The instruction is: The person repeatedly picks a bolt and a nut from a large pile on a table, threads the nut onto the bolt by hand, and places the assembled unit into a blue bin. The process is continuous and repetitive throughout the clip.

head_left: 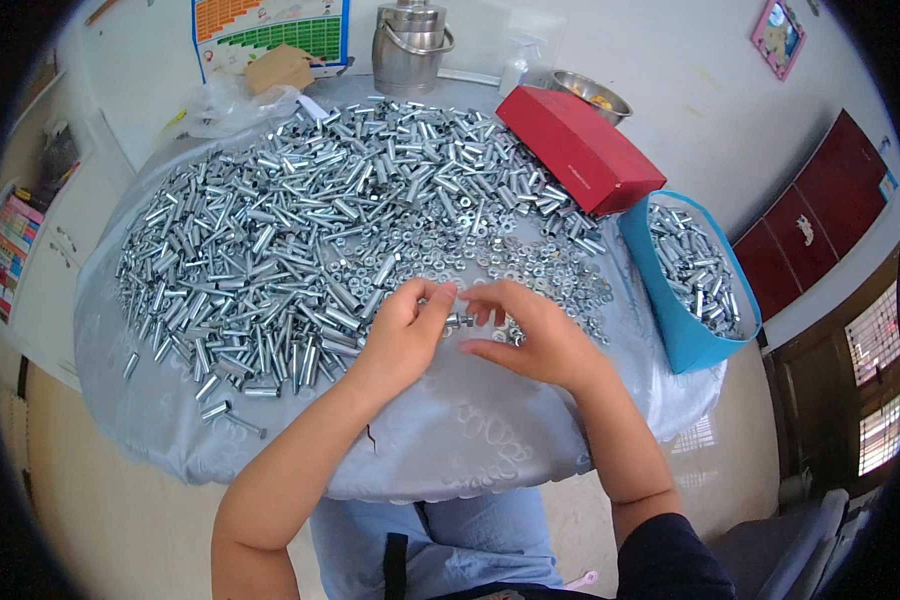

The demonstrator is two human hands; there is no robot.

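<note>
Above the near middle of the table, my left hand (406, 332) is closed, thumb against the curled fingers. At its fingertips shows the end of a small silvery bolt-like piece (458, 321); the rest is hidden by the hand. Just to the right, my right hand (532, 335) has its thumb and fingers apart, with the fingertips close to that piece. Beyond both hands spreads a large heap of silvery bolts and metal sleeves (260, 240). Loose nuts and washers (515, 262) lie in a patch behind my right hand.
A blue fabric bin (670, 300) of metal sleeves stands at the right edge. Behind it lie a red box (580, 150) and a metal bowl (610, 98). A steel pail (408, 55), a plastic bag (235, 108) and a chart (270, 35) are at the back. Grey cloth (470, 440) covers the table.
</note>
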